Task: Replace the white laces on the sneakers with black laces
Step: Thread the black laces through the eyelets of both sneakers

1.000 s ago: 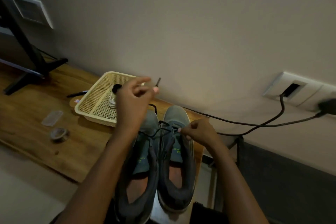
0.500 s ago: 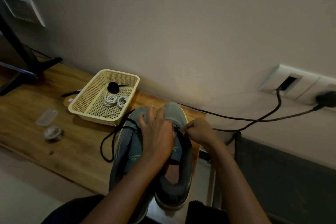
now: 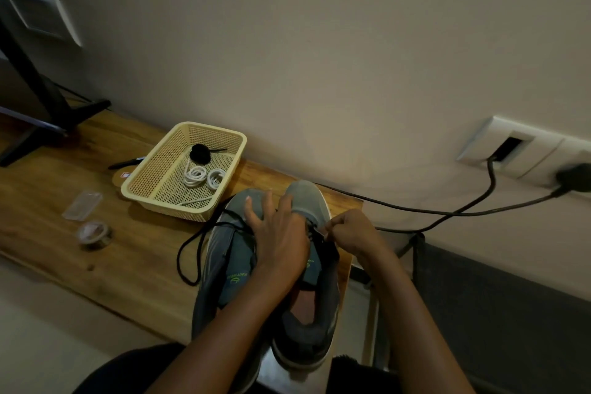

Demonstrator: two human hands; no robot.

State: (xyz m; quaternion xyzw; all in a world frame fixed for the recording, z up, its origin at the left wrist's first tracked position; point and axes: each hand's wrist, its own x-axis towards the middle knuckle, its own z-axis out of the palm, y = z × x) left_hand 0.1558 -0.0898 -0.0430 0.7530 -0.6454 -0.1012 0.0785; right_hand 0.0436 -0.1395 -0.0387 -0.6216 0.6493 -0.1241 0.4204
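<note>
Head-camera view, looking down at a person seated at a wooden table [image 3: 96, 269] set against a plain wall. Two grey sneakers [image 3: 228, 253] stand side by side at the table's near corner, toes to the wall. The right hand [image 3: 351, 233] has its fingers curled and pinches a black lace [image 3: 191, 283] at the low eyelets of the sneaker farther from the basket. The left hand [image 3: 281, 233] lies across both toe boxes with three fingers splayed and fairly straight. Its thumb and forefinger are hidden, so I cannot tell whether it grips the lace. The lace's slack trails over the other sneaker and makes a loose loop on the table beside it. Behind the shoes sits a cream mesh basket [image 3: 169, 209] holding two coiled white laces [image 3: 200, 176] and a rolled black lace bundle [image 3: 200, 153]. To the left lie a clear packet [image 3: 81, 205], a small round roll [image 3: 94, 233] (perhaps tape) and a pen [image 3: 126, 163]. Power cables [image 3: 415, 210] run to a wall socket [image 3: 508, 144]. Judging by this, the white laces are out of both shoes. One black lace has only just begun at the toe end. Both tongues look bare higher up, so most of the threading remains, and the second lace is unused.
</note>
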